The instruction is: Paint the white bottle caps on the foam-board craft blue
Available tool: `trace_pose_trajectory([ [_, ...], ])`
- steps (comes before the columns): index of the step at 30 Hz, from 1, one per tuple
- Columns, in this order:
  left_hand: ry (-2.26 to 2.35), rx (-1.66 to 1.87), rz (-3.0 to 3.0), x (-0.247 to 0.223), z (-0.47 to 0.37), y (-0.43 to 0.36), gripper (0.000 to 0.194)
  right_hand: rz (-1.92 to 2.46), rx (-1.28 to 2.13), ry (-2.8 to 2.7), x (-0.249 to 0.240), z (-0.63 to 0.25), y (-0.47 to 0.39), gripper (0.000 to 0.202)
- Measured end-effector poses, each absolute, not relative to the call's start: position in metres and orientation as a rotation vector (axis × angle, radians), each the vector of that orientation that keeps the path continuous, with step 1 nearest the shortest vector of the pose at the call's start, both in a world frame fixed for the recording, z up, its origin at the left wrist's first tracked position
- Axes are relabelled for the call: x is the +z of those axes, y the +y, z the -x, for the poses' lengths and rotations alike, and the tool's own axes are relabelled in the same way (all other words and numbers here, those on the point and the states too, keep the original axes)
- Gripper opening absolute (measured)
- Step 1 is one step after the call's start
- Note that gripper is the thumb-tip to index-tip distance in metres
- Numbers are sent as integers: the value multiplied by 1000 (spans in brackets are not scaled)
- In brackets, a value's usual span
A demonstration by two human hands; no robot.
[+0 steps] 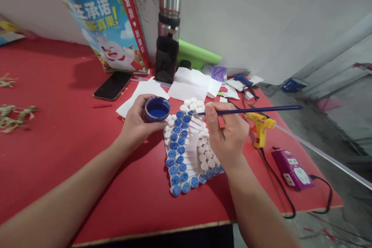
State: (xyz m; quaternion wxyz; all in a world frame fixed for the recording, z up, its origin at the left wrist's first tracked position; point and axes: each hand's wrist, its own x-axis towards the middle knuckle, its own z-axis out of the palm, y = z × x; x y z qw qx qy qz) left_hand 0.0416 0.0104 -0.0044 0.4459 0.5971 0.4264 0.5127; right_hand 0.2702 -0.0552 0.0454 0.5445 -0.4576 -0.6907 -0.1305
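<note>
My left hand [139, 118] grips a small round pot of blue paint [157, 109], tilted a little toward me, at the upper left of the craft panel. Between the fingers of my right hand [226, 128] is a thin dark-blue paintbrush [261, 109], its tip touching or just over a blue disc near the top. The craft panel [191, 143] lies on the table, covered with rolled white discs and pale strips. Two columns of discs on its left and a row along its bottom are blue; other discs are white. My right hand hides part of its right side.
On the red table [64, 131] are a phone [112, 85], a tall flask [167, 38], a printed box [107, 19] and white paper sheets [190, 84]. At right stand a yellow glue gun [260, 128] with a long glue stick and a purple power strip [293, 169] with cables.
</note>
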Motion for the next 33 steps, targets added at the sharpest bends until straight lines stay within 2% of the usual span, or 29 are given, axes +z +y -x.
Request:
trace_pose_trajectory([
  [22, 1033, 1298, -1431, -2, -43, 8, 70, 1133, -323, -1560, 46, -273, -56, 21],
  [28, 1031, 1279, -1500, 6, -44, 3, 69, 996, -4, -1363, 45, -263, -57, 18],
  [33, 1009, 1250, -1609, 14, -45, -4, 63, 902, 123, -1401, 46, -253, -61, 20],
])
